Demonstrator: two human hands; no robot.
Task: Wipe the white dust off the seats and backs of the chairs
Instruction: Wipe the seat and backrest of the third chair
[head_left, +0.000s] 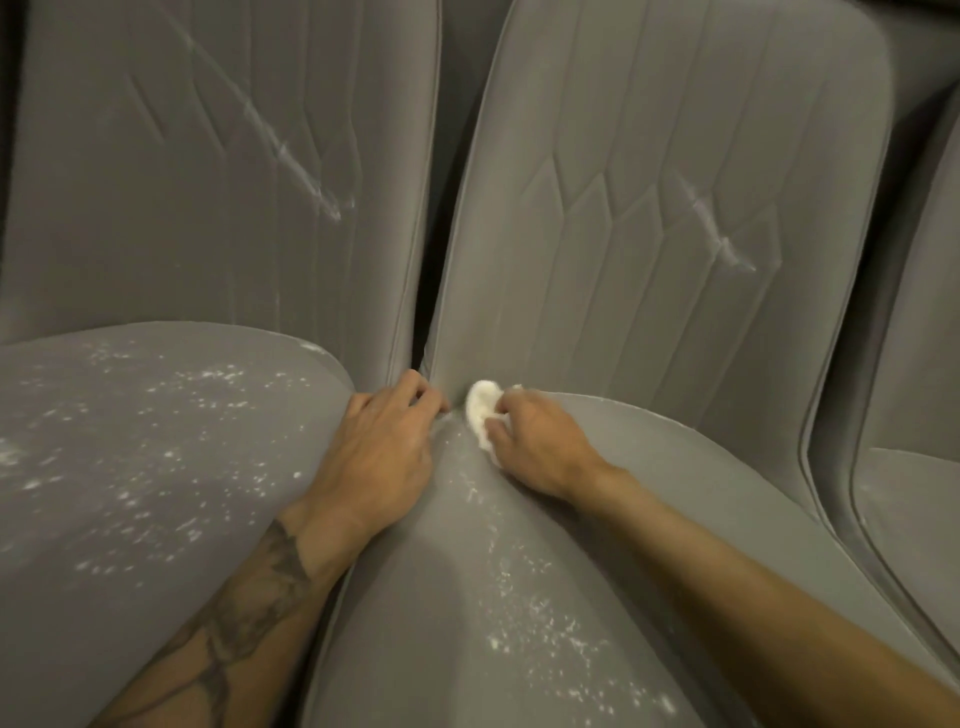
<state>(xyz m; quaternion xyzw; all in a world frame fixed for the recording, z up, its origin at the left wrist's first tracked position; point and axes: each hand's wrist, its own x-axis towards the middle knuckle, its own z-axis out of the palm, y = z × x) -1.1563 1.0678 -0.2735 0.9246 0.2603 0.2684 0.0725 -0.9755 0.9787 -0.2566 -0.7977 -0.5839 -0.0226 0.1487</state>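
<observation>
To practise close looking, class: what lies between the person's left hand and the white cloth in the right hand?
In the head view, only a narrow strip of dusty grey seat separates the left hand from the cloth.

A narrow dark gap (422, 296) runs up the middle of the scene, widening toward the far end. A dark strip (5, 104) lines the far left edge. What lies in either is too dim to tell.
</observation>
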